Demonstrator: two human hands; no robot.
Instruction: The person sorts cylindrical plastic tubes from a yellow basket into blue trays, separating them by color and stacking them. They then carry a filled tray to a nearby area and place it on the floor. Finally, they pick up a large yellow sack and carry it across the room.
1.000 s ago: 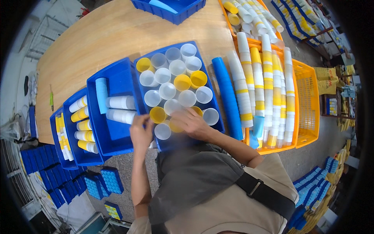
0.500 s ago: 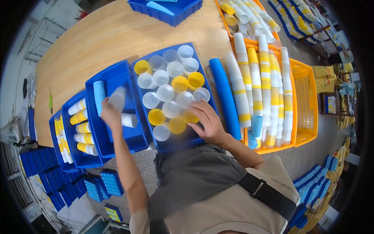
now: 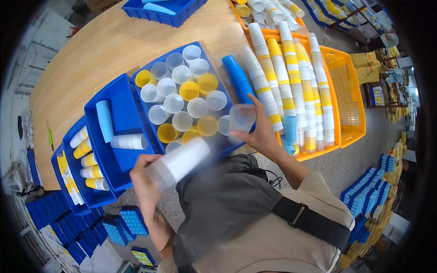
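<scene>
My left hand [image 3: 144, 179] grips a white cup stack [image 3: 184, 161]; my right hand [image 3: 264, 132] holds a clear cup [image 3: 242, 117] over the near right of the blue tray [image 3: 231, 146]; upright cups [image 3: 182, 74] fill most of it; another white stack [image 3: 129, 142] lies in the left bin [image 3: 123, 118].

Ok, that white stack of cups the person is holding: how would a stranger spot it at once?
On the wooden table, find the blue tray of upright cups. In the picture, its near edge is overlapped by a blurred white stack in the left hand. Being hand-held sets it apart from the other white stack, lying in the next tray leftward.
</scene>
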